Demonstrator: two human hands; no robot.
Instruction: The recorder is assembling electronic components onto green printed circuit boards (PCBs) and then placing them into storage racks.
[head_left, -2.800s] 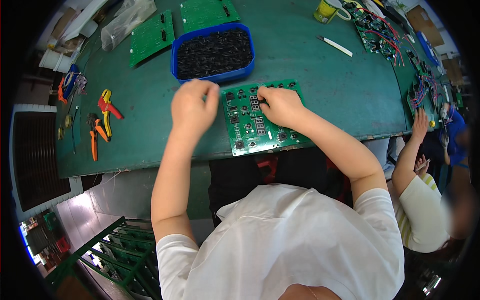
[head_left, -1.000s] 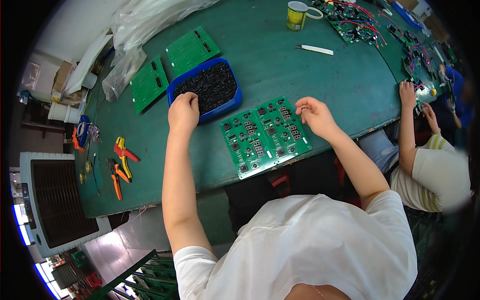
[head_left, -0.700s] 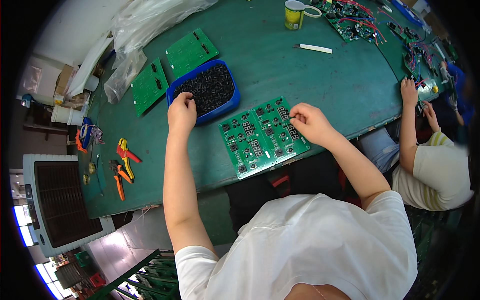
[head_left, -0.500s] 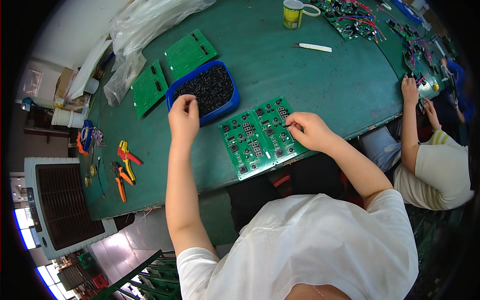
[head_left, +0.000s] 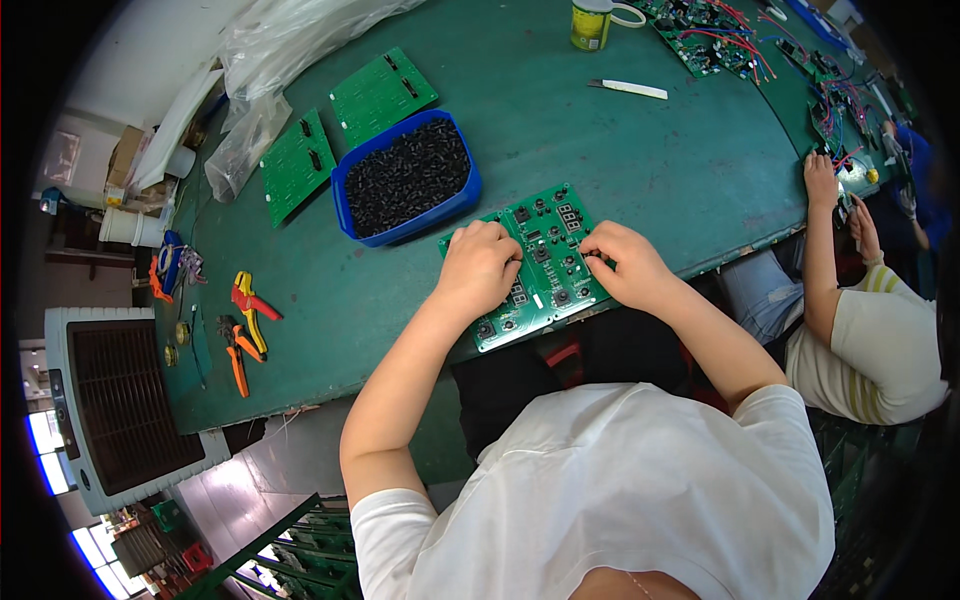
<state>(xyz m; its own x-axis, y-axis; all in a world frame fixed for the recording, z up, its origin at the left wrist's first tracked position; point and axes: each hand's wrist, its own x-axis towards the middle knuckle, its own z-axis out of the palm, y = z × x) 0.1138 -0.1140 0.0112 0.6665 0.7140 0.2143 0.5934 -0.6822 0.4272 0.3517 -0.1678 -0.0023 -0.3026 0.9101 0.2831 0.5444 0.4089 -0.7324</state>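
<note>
A green circuit board (head_left: 550, 272) with digit displays and black buttons lies flat at the near edge of the bench. My left hand (head_left: 478, 268) is over its left half, fingers curled down and closed; whatever they hold is hidden. At the board's right edge, my right hand (head_left: 625, 262) has thumb and forefinger pinched together. Something small and dark shows at those fingertips, too small to name. Just beyond the board stands a blue tray (head_left: 474, 197) filled with small black parts (head_left: 405, 175).
Two more green boards (head_left: 297, 170) (head_left: 383, 98) lie behind the tray. Pliers with red-yellow (head_left: 253, 297) and orange (head_left: 240, 355) handles rest at left. A white-handled knife (head_left: 635, 90) and a yellow-green can (head_left: 590, 25) are farther back. A co-worker's hand (head_left: 820, 180) is at right, near wired boards (head_left: 700, 45).
My left hand has moved from the tray's near edge, right and nearer, onto the left half of the board. My right hand has shifted slightly but stays at the board's right edge.
</note>
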